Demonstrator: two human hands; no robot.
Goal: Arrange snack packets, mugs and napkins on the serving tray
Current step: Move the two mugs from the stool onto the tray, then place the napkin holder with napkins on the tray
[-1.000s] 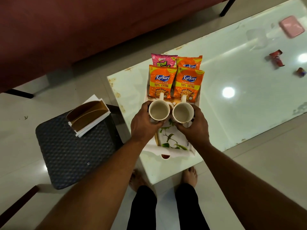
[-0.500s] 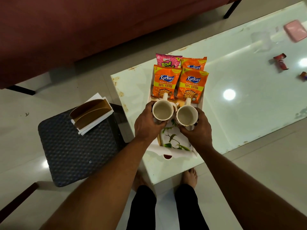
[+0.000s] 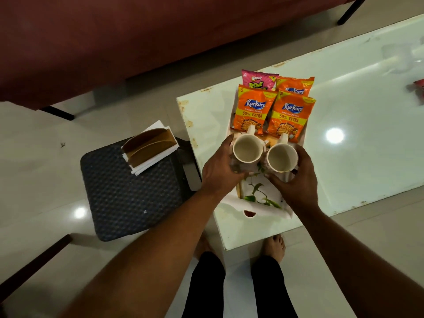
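A white serving tray [image 3: 254,211] with a leaf print lies at the near left end of the glass table. On its far half lie three orange snack packets [image 3: 251,111] and a pink snack packet [image 3: 258,80]. My left hand [image 3: 220,172] grips the left mug [image 3: 247,149], and my right hand [image 3: 296,183] grips the right mug [image 3: 281,160]. Both white mugs are empty, side by side over the tray's middle, handles pointing away from me. White napkins in a brown holder [image 3: 149,146] sit on the dark stool to the left.
The dark stool [image 3: 128,191] stands close to the glass table's [image 3: 358,157] left edge. A red sofa [image 3: 137,33] runs along the back. A red wrapper [image 3: 418,88] lies at the table's far right. My bare feet stand under the table's near edge.
The view has shifted so the table sits further right. Both hands still hold the mugs over the tray, with the right mug now slightly nearer me than the left.
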